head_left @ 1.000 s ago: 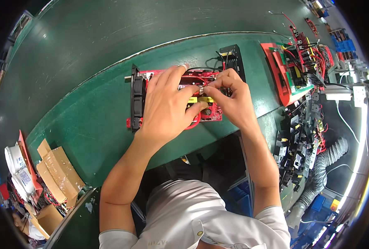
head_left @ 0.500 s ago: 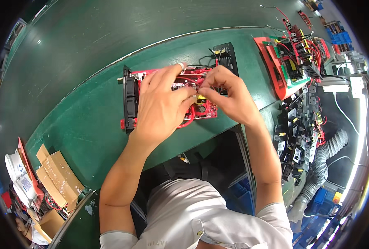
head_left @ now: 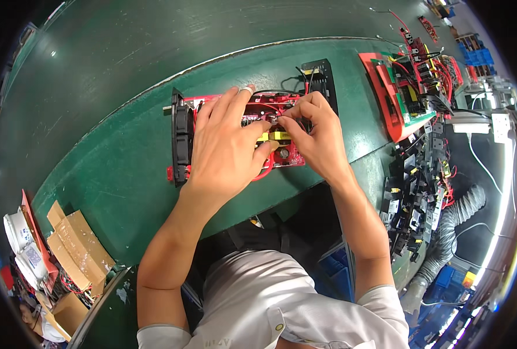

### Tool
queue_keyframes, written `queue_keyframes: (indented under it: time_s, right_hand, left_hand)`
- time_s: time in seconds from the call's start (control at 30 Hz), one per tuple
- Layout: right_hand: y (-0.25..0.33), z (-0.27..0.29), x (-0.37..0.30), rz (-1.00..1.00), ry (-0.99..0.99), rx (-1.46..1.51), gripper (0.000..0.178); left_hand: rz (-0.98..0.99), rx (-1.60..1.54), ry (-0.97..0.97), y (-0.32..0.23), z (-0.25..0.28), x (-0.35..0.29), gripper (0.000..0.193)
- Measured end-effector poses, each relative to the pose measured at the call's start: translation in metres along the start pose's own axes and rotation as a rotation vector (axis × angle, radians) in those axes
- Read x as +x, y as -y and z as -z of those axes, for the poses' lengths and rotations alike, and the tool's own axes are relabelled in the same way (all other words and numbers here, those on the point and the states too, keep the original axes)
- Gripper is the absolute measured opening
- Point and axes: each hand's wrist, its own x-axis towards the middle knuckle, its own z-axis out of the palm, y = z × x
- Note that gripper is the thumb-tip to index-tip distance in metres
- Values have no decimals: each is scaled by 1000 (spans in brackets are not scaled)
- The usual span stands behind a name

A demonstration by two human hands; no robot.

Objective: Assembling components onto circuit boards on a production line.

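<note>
A red circuit board [head_left: 294,157] with black twin fans [head_left: 182,135] at its left end lies on the green bench. My left hand [head_left: 220,148] rests spread over it, fingers apart. Its thumb and index finger lie beside the yellow-wrapped component [head_left: 278,135] near the board's middle. My right hand [head_left: 319,131] comes in from the right, thumb and index finger pinched just above that component. What sits in the pinch is too small to make out; a red wire [head_left: 264,104] runs close by. Another thick red wire [head_left: 264,173] loops over the board's near edge.
A black slotted panel [head_left: 322,81] with wires adjoins the board's right end. Further right stand a red rack [head_left: 384,99] with circuit boards and a row of black parts [head_left: 412,200]. An open cardboard box [head_left: 81,250] and white spools [head_left: 29,253] are at the lower left.
My left thumb has shifted down, and more of the yellow component shows. The pinched fingers of my right hand have moved slightly up, its wrist slightly left.
</note>
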Motion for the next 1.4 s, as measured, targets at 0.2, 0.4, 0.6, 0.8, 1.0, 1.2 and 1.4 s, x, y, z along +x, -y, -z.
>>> queue_keyframes:
  time_s: [0.2,0.4,0.6,0.8,1.0,1.2,1.4]
  right_hand:
    - [0,-1,1,-9,-2,-9,9]
    - [5,-1,1,-35,23,14,9]
    - [1,-4,0,-49,16,59,8]
    - [2,-5,0,-35,-8,49,8]
    - [2,-4,0,-35,-12,-10,8]
    - [3,-4,-1,-80,-6,7,9]
    - [1,-4,-1,-79,-10,14,9]
  left_hand:
    - [0,-3,-3,0,1,0,28]
    - [0,-7,-4,0,0,0,27]
    - [7,-7,-4,0,1,1,27]
    - [2,-14,-10,0,0,0,27]
    - [1,-8,-18,-1,1,0,27]
    - [2,-5,-12,0,0,0,27]
    - [0,-2,-15,0,-1,0,27]
